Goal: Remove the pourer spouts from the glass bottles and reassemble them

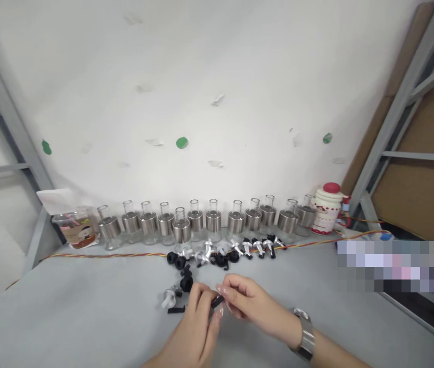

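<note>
Near the front of the grey table, my left hand [201, 319] and my right hand [245, 301] meet over a small black plastic part [217, 302]. Fingers of both hands are closed on it, and they hide much of its shape. Just left of my left hand lie a black strip-shaped piece [176, 310], a white stopper-like fitting [169, 297] and a round black cap [186, 283]. Beyond my hands, several more white fittings [222, 250] with black pieces lie in a loose row, along with black caps [179, 262].
Several glass bottles with metal collars [181, 231] line the wall. A plastic cup [76, 230] stands at the left, a white jar with a red lid [326, 212] at the right. A twisted red-yellow wire [124, 255] crosses the table. A blurred-out device [393, 266] lies far right.
</note>
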Tool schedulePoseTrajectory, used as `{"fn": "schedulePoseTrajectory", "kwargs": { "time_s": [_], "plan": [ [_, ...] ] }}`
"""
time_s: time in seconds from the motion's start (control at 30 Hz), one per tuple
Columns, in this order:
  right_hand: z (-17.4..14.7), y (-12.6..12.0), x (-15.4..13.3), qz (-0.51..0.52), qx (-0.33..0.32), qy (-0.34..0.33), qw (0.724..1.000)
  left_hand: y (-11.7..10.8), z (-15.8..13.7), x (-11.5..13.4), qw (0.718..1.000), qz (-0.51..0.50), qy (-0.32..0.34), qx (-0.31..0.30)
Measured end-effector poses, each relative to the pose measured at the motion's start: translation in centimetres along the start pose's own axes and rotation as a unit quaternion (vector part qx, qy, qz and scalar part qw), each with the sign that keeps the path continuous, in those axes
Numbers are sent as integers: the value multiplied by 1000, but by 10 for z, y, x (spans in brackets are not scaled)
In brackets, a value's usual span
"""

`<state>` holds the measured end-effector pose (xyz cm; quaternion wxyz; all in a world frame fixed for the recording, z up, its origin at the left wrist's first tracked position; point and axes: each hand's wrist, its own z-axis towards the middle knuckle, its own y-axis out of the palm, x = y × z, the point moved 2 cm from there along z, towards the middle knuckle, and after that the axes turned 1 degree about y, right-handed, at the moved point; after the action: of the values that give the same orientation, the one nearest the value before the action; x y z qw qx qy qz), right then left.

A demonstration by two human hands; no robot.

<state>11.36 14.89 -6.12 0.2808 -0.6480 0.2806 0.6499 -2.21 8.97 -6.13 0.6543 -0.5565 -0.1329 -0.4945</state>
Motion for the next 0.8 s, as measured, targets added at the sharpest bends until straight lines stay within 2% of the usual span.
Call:
{"fn": "schedulePoseTrajectory", "kwargs": {
  "time_s": [0.4,0.8],
  "plan": [
    [1,-4,-3,23,5,3,1000,0,1,-3,999,0,-7,46],
    [-4,-7,-7,13,-25,-17,999,0,-1,-3,998,8,28,47]
  ]
}}
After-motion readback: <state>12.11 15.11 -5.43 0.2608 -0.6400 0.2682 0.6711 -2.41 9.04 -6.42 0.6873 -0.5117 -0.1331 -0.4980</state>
